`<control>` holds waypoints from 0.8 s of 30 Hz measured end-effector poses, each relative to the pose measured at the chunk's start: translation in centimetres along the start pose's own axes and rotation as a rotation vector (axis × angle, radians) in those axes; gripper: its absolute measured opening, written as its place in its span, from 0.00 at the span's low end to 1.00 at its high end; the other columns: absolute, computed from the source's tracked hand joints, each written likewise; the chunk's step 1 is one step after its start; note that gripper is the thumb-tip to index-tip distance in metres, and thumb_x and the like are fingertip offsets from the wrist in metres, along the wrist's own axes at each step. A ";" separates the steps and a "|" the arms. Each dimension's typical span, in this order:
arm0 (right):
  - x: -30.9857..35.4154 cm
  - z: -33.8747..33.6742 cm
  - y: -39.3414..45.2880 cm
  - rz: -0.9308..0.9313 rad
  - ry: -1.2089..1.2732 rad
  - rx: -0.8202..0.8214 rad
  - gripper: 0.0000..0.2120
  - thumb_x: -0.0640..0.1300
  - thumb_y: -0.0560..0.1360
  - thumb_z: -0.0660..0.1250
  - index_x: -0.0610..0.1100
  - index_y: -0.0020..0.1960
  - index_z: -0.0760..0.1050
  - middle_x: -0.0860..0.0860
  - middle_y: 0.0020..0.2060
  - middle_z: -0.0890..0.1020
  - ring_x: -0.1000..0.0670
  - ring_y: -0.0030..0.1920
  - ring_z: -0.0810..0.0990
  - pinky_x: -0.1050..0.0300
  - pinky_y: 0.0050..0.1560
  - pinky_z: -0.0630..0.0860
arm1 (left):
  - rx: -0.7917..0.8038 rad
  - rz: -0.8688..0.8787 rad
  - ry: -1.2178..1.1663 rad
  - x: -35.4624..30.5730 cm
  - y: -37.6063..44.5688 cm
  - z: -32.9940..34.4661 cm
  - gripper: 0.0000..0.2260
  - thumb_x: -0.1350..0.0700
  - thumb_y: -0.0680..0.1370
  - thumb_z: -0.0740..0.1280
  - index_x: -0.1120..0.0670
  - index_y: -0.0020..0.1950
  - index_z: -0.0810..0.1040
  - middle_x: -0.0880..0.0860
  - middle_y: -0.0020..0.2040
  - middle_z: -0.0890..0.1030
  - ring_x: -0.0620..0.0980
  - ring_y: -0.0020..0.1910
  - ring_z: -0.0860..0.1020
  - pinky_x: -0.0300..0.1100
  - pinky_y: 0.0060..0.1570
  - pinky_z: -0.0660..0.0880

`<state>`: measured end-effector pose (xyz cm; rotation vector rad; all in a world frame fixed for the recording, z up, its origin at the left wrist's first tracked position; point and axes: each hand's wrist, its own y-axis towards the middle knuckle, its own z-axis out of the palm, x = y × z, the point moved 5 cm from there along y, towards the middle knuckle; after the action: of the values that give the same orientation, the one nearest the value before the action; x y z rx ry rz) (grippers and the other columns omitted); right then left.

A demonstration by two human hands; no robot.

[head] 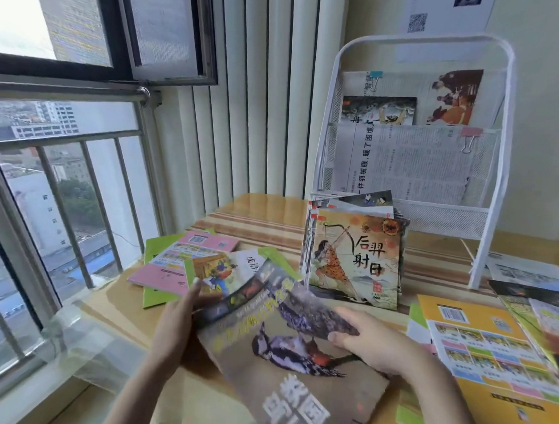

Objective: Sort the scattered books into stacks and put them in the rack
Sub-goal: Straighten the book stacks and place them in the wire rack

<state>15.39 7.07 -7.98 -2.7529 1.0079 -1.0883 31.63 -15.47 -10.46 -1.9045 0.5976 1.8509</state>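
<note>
Glossy and blurred with motion, two bird magazines sit in the person's hands at the front of the table (265,211). The left hand (177,316) pinches the left edge of the upper magazine (268,294), thumb on top; its fingers beneath are hidden. The right hand (365,337) lies across both covers with fingers curled, seemingly gripping the upper magazine's right edge, though blur makes that uncertain. The lower magazine (296,373), with a woodpecker on its cover, has its long axis running from near the left hand toward the bottom right, its title end nearest the person. The upper one is skewed to it, its long axis running up-left to down-right.

To do this step well, I would square the two magazines edge to edge before setting them down, matching spines, so the stack stays flat and fits the rack (416,128). Keep them clear of the book stack (356,257) standing in front of the rack, which could topple if knocked. Pink and green books (173,265) lie loose at left, yellow ones (477,345) at right, not yet sorted.
</note>
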 end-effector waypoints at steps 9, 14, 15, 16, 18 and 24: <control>-0.9 -0.8 1.2 0.109 -0.311 -0.287 0.22 0.48 0.79 0.60 0.66 0.69 0.61 0.53 0.71 0.67 0.48 0.71 0.61 0.47 0.67 0.58 | -0.162 0.389 0.821 -0.7 1.8 0.7 0.08 0.47 0.71 0.72 0.46 0.49 0.80 0.43 0.41 0.82 0.49 0.47 0.80 0.43 0.40 0.71; -2.3 0.6 1.3 0.157 -0.319 -0.294 0.20 0.50 0.82 0.49 0.64 0.72 0.53 0.52 0.73 0.62 0.46 0.72 0.54 0.46 0.69 0.53 | 0.044 0.442 1.346 -0.3 3.9 1.7 0.41 0.25 0.62 0.46 0.43 0.67 0.73 0.43 0.68 0.71 0.50 0.67 0.65 0.48 0.62 0.60; -2.3 0.7 1.4 0.160 -0.331 -0.322 0.20 0.50 0.82 0.48 0.64 0.72 0.53 0.52 0.72 0.62 0.46 0.71 0.55 0.46 0.68 0.54 | 0.069 0.461 1.427 -0.4 4.5 2.0 0.41 0.24 0.63 0.44 0.41 0.69 0.70 0.44 0.71 0.68 0.51 0.70 0.62 0.49 0.63 0.56; -2.3 0.8 1.4 0.164 -0.343 -0.353 0.20 0.50 0.81 0.48 0.64 0.72 0.53 0.53 0.71 0.63 0.47 0.71 0.56 0.47 0.67 0.55 | 0.090 0.488 1.482 -0.4 5.1 2.3 0.38 0.25 0.67 0.47 0.40 0.72 0.66 0.44 0.74 0.64 0.52 0.73 0.59 0.50 0.66 0.53; -2.4 1.1 1.5 0.163 -0.350 -0.406 0.20 0.50 0.81 0.47 0.64 0.72 0.53 0.54 0.71 0.64 0.48 0.70 0.57 0.48 0.67 0.56 | 0.179 0.491 1.493 0.1 6.7 2.7 0.30 0.31 0.75 0.53 0.40 0.75 0.60 0.44 0.77 0.57 0.50 0.77 0.52 0.54 0.72 0.49; -2.8 1.2 1.4 0.145 -0.312 -0.457 0.20 0.51 0.81 0.48 0.64 0.72 0.55 0.57 0.71 0.64 0.50 0.71 0.56 0.48 0.67 0.56 | 0.031 0.311 1.560 0.8 8.6 3.1 0.18 0.43 0.81 0.54 0.48 0.69 0.66 0.50 0.71 0.69 0.55 0.69 0.68 0.57 0.57 0.69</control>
<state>13.78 7.28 -10.92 -2.9804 1.5277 -0.4252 24.14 -20.79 -11.35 -3.0372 1.3346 0.0404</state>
